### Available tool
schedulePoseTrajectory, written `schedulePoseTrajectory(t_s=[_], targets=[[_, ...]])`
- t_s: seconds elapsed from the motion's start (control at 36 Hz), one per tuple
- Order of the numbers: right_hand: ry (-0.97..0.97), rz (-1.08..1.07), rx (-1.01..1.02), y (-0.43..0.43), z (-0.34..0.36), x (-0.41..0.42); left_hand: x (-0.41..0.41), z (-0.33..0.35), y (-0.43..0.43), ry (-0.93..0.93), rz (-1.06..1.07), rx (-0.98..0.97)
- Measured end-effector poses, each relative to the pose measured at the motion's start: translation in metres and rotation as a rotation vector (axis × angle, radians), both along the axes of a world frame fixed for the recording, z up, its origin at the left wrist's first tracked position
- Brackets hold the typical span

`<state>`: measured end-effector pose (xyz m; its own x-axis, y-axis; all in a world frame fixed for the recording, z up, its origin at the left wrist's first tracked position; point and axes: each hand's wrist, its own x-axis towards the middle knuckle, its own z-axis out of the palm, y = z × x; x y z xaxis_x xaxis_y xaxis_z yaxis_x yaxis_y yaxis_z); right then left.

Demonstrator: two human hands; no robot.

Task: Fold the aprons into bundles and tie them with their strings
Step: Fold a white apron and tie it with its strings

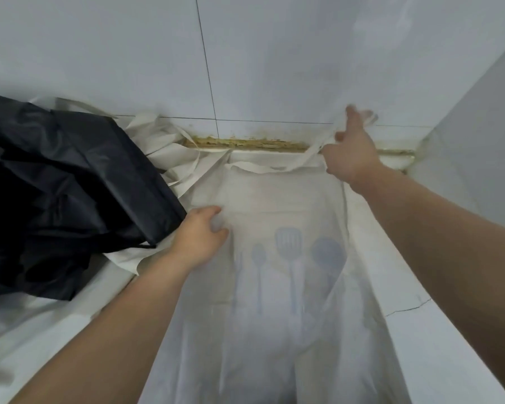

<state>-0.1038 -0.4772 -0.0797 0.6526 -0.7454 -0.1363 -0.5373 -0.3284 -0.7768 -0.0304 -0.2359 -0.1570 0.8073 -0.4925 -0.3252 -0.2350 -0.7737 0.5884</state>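
Two aprons show: one white apron (274, 199) spread in the middle and one black apron (56, 185) heaped at left. Three blue utensil prints (287, 246). Two hands: left hand (199, 237), right hand (350, 153).

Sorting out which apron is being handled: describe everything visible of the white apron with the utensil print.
The white apron is thin, pale cloth with faint blue spoon and spatula prints, spread lengthwise on the white counter, top toward the wall. The left hand grips its left edge; the right hand holds its strap. Black cloth lies beside it.
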Motion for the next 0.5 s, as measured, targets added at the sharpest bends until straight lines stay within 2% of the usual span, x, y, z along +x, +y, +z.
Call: schedulePoseTrajectory(t_s=[0.14,0.25,0.33,0.5], targets=[[0.12,-0.028,0.007,0.024,-0.017,-0.038,-0.009,0.006,0.007,-0.095,-0.02,0.028],[0.216,0.058,-0.042,0.05,-0.021,-0.076,-0.032,0.019,0.016,-0.154,-0.096,-0.01],[0.301,0.128,-0.048,0.065,-0.026,-0.103,-0.06,0.023,0.021,-0.034,-0.158,-0.06],[0.48,0.334,-0.025,0.087,-0.032,-0.172,-0.13,0.011,0.034,0.171,-0.327,0.005]])
